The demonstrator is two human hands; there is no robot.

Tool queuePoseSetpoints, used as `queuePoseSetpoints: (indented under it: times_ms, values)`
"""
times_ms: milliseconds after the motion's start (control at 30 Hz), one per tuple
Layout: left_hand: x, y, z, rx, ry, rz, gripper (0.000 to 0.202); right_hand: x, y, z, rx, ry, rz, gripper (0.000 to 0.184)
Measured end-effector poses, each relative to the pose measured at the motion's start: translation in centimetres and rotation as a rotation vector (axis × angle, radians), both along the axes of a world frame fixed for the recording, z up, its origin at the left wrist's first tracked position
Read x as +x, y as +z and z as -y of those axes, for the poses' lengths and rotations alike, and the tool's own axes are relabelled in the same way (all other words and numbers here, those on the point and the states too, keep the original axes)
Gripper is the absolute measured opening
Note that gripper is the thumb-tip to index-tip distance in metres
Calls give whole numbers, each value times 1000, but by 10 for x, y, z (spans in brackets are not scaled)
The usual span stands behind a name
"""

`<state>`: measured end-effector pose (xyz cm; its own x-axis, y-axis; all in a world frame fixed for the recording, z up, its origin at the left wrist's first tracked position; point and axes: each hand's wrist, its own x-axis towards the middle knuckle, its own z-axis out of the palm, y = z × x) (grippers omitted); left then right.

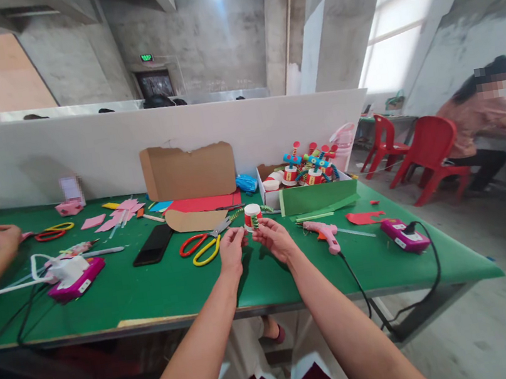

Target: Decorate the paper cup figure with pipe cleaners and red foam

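A small upside-down paper cup [251, 210], white with a red band, is at the middle of the table just beyond my hands. Green-and-yellow folded paper strips stick out at its left and right sides, and a short green folded paper strip [254, 221] shows against its front. My right hand [275, 238] pinches at this front strip. Close to the cup's lower left edge, the fingertips of my left hand [233, 247] are pressed together; what they grip is too small to make out. Scissors [202, 248] with red and yellow handles lie left of my left hand.
Right of my hands lies a pink glue gun [323, 233], its cord over the table edge. A box [270, 196] holds several finished paper-cup figures. A phone [153, 245], purple power strips [405, 235] and paper pieces lie around. Another person's hand [4, 239] works at far left.
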<state>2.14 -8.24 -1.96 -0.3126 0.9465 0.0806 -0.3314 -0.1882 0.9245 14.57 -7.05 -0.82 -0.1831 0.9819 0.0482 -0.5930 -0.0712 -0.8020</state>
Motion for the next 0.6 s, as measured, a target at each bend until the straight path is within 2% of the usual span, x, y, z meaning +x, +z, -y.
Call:
queuePoseSetpoints:
  times_ms: [100, 167, 233, 300, 367, 433, 533, 600]
  values:
    - [-3, -7, -4, 11, 60, -161, 19, 5, 0, -5, -13, -193, -64, 26]
    - [-2, -14, -5, 39, 104, -381, 14, 10, 0, -8, -26, -301, -94, 24]
    - [2, -23, -5, 65, 80, -624, 17, 13, -1, -10, -26, -332, -91, 23]
    - [9, -31, -2, 83, -28, -827, 35, 14, -1, -11, -12, -316, -76, 23]
    - [12, -35, 4, 113, -200, -992, 55, 14, -1, -10, -2, -300, -75, 24]
    - [9, -34, 11, 170, -386, -1121, 68, 14, -1, -9, -7, -294, -92, 24]
    - [-13, -22, 24, 312, -615, -1198, 69, 14, 0, -8, -35, -279, -126, 24]
    - [-32, -12, 29, 443, -683, -1130, 55, 13, 0, -8, -52, -260, -135, 25]
